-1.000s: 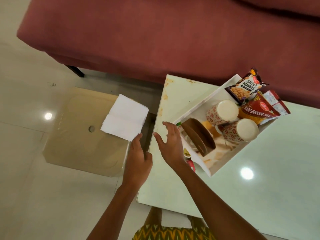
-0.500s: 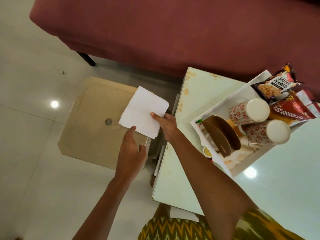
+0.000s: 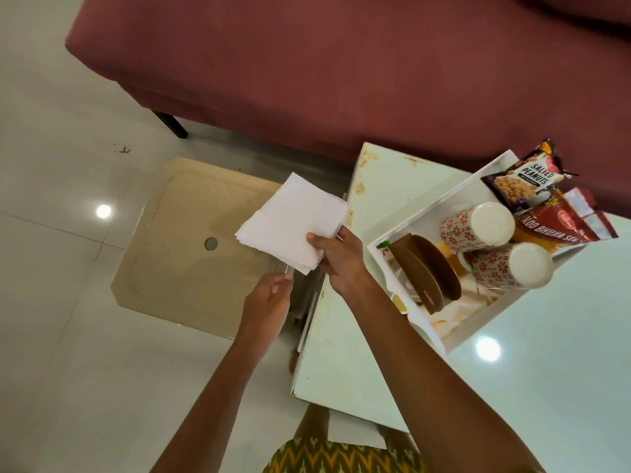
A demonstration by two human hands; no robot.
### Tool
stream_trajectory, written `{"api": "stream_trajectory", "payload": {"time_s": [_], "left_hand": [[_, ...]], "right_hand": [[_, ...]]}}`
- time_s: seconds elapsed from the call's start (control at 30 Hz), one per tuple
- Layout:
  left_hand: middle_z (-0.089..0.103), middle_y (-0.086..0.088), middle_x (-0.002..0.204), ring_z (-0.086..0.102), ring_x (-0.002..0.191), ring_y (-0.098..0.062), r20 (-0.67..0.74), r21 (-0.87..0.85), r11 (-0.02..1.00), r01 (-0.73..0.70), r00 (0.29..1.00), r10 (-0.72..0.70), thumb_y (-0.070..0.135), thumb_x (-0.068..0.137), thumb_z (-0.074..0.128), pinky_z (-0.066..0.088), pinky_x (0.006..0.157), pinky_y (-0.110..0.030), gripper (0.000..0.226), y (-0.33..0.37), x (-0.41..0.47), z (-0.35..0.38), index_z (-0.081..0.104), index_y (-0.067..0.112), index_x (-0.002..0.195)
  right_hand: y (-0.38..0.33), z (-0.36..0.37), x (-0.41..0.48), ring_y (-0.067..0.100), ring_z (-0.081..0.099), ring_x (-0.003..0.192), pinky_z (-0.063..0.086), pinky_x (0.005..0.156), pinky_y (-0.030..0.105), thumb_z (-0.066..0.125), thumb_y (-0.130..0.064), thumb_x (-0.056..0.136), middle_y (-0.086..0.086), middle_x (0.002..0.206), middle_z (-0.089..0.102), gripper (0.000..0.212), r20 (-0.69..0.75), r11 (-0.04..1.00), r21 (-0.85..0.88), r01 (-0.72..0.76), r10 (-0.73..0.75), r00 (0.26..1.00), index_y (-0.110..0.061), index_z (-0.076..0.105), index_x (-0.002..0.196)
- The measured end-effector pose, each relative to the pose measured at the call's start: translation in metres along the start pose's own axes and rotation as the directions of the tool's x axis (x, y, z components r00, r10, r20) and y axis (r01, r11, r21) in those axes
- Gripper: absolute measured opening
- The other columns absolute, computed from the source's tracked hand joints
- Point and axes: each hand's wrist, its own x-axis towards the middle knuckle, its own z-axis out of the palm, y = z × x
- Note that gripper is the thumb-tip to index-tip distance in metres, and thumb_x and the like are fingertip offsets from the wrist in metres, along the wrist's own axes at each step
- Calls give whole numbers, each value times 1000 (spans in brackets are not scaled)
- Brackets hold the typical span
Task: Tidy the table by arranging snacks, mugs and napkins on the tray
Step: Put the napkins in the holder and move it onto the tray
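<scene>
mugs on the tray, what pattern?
Red flower print on white, on both mugs; the head view shows it.

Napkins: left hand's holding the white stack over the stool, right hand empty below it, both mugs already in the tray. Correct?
Hands are swapped. In the head view the right hand grips the napkins, and the left hand is empty below. The stool and both mugs in the tray are as stated.

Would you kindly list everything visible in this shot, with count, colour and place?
napkins: one stack, white, held over the beige stool
tray: one, white, on the table
mugs: two, white with red flowers, lying in the tray
snack packets: several, purple and red, at the tray's far end
napkin holder: one, brown, in the tray
table: one, pale green, right
stool: one, beige, on the floor
sofa: one, maroon, behind
right hand: pinching the napkins
left hand: below the napkins, fingers curled
</scene>
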Motion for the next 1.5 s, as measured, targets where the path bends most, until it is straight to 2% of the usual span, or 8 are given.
{"api": "stream_trajectory", "payload": {"time_s": [0.1,0.2,0.33,0.53,0.77,0.93,1.13,1.5], "left_hand": [[66,-7,109,62,103,-22,248,-450,855,258,956,-158,58,89,35,47,92,-33,53,20,-8,12,54,16,116],[69,-2,109,66,101,-17,243,-659,723,208,968,-56,54,89,41,52,86,-34,40,37,-17,26,56,24,111],[66,-1,106,64,94,-16,85,-544,835,78,996,-38,9,92,49,53,76,-31,22,59,-29,50,55,19,111],[65,4,93,62,87,-15,67,-417,907,59,997,-34,2,90,47,52,80,-36,23,70,-42,73,58,22,91],[67,-9,111,62,102,-28,179,-396,915,82,984,-11,3,88,50,52,89,-43,22,95,-59,85,62,19,98],[61,-14,117,59,106,-32,321,-368,916,158,946,-34,40,91,46,49,95,-47,38,111,-72,97,50,16,121],[62,-9,114,61,104,-26,400,-410,875,256,913,-79,63,56,55,53,86,-43,79,107,-82,112,45,24,124],[60,-12,116,62,95,-23,82,-196,978,74,995,-59,4,77,68,54,54,-20,38,96,-42,137,58,4,113]], "right_hand": [[-10,-23,-31,19,64,95,57,75,37,70,2,75,5,109,65,41,42,995,90,38,-42,998,-12,57,111],[-14,-47,-57,18,64,95,57,78,42,70,0,76,3,108,66,42,-13,992,100,78,-77,997,-16,56,111],[-15,-75,-84,23,63,100,58,80,43,74,-2,73,4,113,64,53,-114,987,20,157,-154,982,-15,51,119],[-23,-114,-101,7,64,90,53,63,15,74,8,69,-3,101,67,41,-108,895,-109,432,-443,890,-19,60,97],[-30,-147,-122,15,50,122,48,91,18,65,12,71,2,125,58,45,318,394,-551,736,-716,622,-18,55,104],[-23,-167,-130,23,34,137,43,104,41,64,4,77,11,142,44,65,530,54,-692,720,-639,558,-6,37,136],[-4,-170,-131,28,40,130,36,104,44,76,-10,73,19,134,51,63,568,-243,-777,581,-667,481,3,48,128],[-1,-212,-118,31,65,98,52,83,28,60,19,66,16,111,67,45,196,206,-808,552,-790,581,-3,67,106]]}}
